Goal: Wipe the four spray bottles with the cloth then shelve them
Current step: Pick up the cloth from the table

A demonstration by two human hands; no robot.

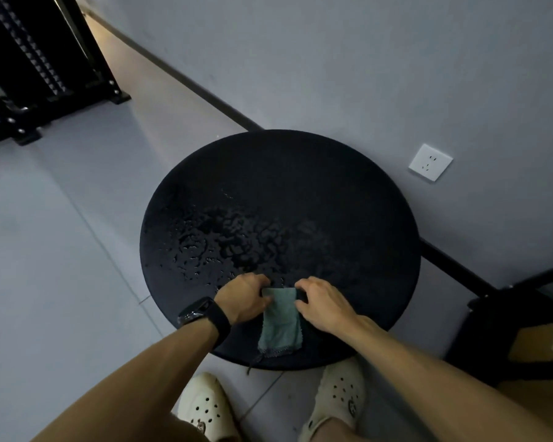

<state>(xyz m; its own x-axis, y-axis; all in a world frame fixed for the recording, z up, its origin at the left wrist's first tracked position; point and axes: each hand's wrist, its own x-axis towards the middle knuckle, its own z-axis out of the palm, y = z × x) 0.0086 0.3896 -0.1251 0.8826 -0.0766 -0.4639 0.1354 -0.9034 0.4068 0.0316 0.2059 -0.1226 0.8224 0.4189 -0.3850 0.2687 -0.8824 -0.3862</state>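
A folded teal cloth [281, 323] lies on the near edge of a round black table [300, 173]. My left hand [245, 296] grips the cloth's upper left corner, and my right hand [324, 306] grips its upper right corner. Both hands have their fingers curled over the cloth's top edge. The lower end of the cloth, with a grey fringe and a loose thread, reaches the table's front rim. The tabletop shows wet patches and droplets [224, 240] in its middle. No spray bottle is in view.
A black metal rack [45, 68] stands on the floor at the far left. A white wall socket [430, 162] sits on the grey wall to the right. A dark shelf frame with a cardboard box [543, 346] is at the right edge. My feet in pale clogs stand under the table.
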